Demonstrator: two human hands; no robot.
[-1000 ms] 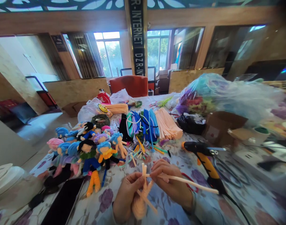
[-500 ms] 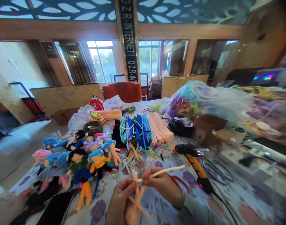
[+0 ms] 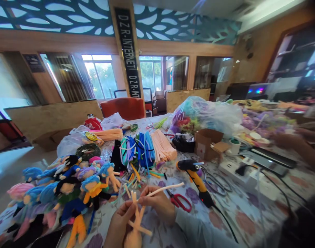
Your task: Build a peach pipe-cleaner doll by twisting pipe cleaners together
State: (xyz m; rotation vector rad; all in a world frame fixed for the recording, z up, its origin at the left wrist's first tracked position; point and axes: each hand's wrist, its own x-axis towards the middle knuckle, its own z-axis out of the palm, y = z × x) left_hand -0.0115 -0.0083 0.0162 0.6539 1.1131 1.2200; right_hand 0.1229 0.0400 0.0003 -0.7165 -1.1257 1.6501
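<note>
Low in the view, my left hand (image 3: 120, 220) pinches a bundle of crossed, peach fuzzy stems (image 3: 138, 215), whose short ends stick up above the fingertips. Just to its right, my right hand (image 3: 154, 203) grips one long peach stem (image 3: 170, 188) that joins the bundle and points up to the right. Red-handled scissors (image 3: 182, 203) lie beside my right wrist. A yellow-and-black glue gun (image 3: 197, 181) rests farther right, its cable running toward the front edge.
Small fuzzy dolls (image 3: 69, 196) crowd the left. Stem bundles (image 3: 143, 148) lie behind my hands. A cardboard box (image 3: 207, 143), plastic bags (image 3: 206, 115) and a power strip (image 3: 247, 177) stand to the right. Another person's arm (image 3: 294, 144) reaches in at the far right.
The camera view has turned right, so the scene sits farther left and another person's arm shows. Both my hands keep their hold on the peach stems.
</note>
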